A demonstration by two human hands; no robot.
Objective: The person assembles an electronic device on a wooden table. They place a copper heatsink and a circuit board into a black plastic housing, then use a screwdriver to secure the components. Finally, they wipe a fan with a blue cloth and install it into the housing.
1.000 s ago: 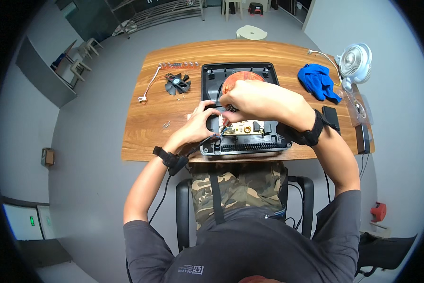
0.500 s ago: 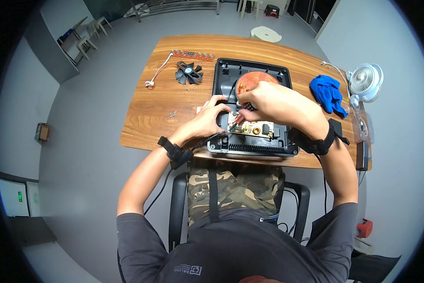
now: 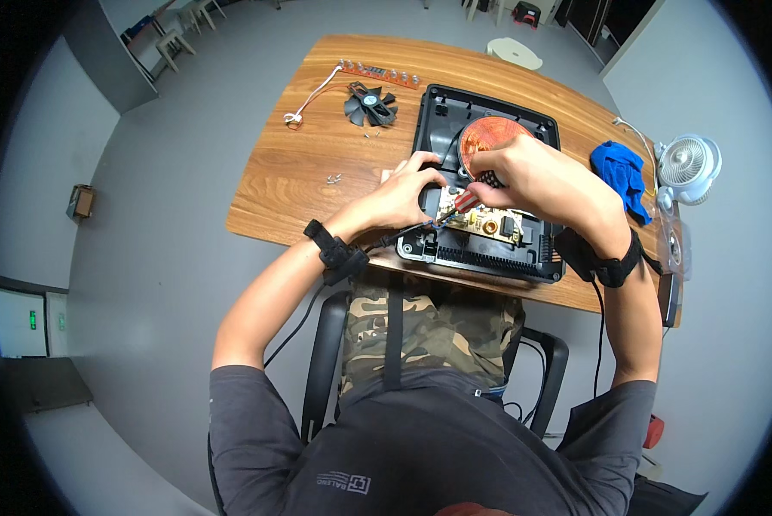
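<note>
A black plastic housing [image 3: 442, 116] lies open on the wooden table, with a round copper coil [image 3: 489, 133] in its far part and a circuit board [image 3: 491, 227] in its near part. My right hand [image 3: 536, 176] is closed around a screwdriver [image 3: 467, 203] with a red and pale handle. The tool slants down toward the board's left end, where dark and blue wires [image 3: 429, 224] gather; its tip is hard to make out. At the housing's left side, my left hand [image 3: 403, 198] has thumb and fingers curved apart, touching around the board's left end.
A black fan blade [image 3: 370, 106], a strip board with white leads [image 3: 379, 73] and small loose screws [image 3: 333, 179] lie on the left of the table. To the right are a blue cloth [image 3: 620, 176], a small white fan [image 3: 689, 163] and a clear plastic tray [image 3: 677, 241].
The whole view has shifted, so the table and housing appear farther right and higher. Both hands keep nearly the same places over the housing, and the screwdriver stays in my right hand.
</note>
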